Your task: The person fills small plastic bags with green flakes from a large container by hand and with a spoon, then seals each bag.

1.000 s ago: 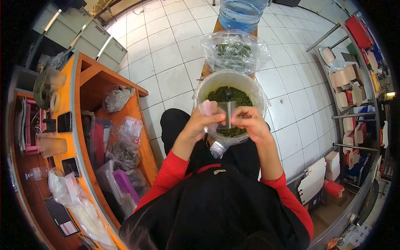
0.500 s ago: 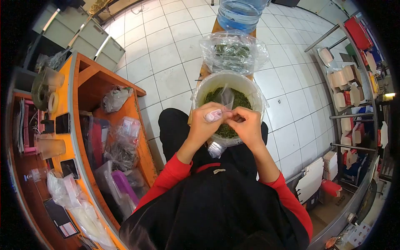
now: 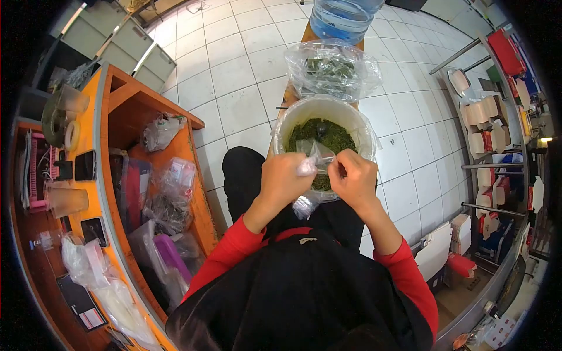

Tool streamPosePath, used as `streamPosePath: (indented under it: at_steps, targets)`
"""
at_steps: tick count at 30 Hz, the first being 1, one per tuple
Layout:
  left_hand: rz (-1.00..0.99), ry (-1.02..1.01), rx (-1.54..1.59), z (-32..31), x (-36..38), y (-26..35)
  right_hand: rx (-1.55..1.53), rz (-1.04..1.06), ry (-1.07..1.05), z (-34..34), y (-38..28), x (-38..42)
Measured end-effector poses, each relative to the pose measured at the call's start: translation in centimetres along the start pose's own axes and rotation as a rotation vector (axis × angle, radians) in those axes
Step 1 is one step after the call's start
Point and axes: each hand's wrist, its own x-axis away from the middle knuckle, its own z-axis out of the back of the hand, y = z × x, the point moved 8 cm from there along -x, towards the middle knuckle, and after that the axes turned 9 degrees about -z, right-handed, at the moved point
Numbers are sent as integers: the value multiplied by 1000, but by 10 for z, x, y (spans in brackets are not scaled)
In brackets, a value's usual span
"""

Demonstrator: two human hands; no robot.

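Over the near part of a white bucket (image 3: 364, 120) lined with clear plastic, both hands hold a small clear plastic bag (image 3: 315, 150). Chopped green leaves (image 3: 335, 136) lie in the bucket, with a small dark object on them. My left hand (image 3: 287, 178) is closed round the bag and a crumpled pinkish-white wad. My right hand (image 3: 355, 174) is closed, pinching the bag's edge between thumb and fingers. A silvery wrapped thing (image 3: 304, 207) shows below the hands, against the bucket.
Beyond the bucket, a clear bag of greens (image 3: 332, 69) and a blue water bottle (image 3: 344, 20) stand on a wooden bench. An orange cabinet (image 3: 198, 202) with bags and phones is at the left. Metal shelves (image 3: 494, 165) with boxes stand right.
My hands have moved slightly apart, with the small bag stretched between them. The bag now lies lower over the bucket, and a dark object shows on the leaves.
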Motion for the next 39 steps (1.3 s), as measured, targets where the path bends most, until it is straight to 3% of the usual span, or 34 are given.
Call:
streamPosePath:
  at_steps: [2, 5, 8, 11, 12, 14, 16, 17, 20, 21, 24, 27, 30, 33, 35, 39]
  targets:
    - [125, 129, 156, -3, -4, -15, -166, -104, 21, -3, -4, -3]
    - [155, 270, 546, -13, -6, -45, 32, 67, 50, -4, -6, -10]
    - [-284, 243, 468, 12, -23, 5, -267, -221, -184, -19, 27, -24]
    - [-331, 166, 675, 12, -31, 17, -742, -466, -347, -36, 32, -32]
    - [-307, 192, 623, 15, -31, 11, -913, -568, -400, -43, 33, -33]
    - [-256, 243, 515, 23, -24, -8, -870, -611, -563, -56, 32, -36]
    - [-119, 452, 509, 42, -16, -36, -819, -590, -622, -71, 36, -48]
    - [-34, 561, 536, 52, -10, -53, -401, -282, -517, -88, 60, -59]
    - [131, 776, 1008, 75, 2, -99, 510, 339, -515, -136, 97, -40]
    - [148, 791, 1134, 81, 7, -110, 525, 335, -686, -151, 108, -32]
    - [215, 882, 1329, 92, 27, -142, 689, 604, -790, -168, 107, -26]
    - [192, 880, 1555, 89, 37, -158, 584, 595, -831, -171, 107, -38]
    - [191, 745, 1785, 73, 33, -156, 211, 424, -757, -154, 94, -61]
    - [251, 644, 1729, 52, 27, -148, -114, -234, -660, -146, 107, -72]
    - [309, 601, 1629, 41, 23, -143, -192, -185, -718, -157, 118, -64]
    - [407, 523, 1928, 19, 15, -136, -145, -253, -737, -145, 107, -58]
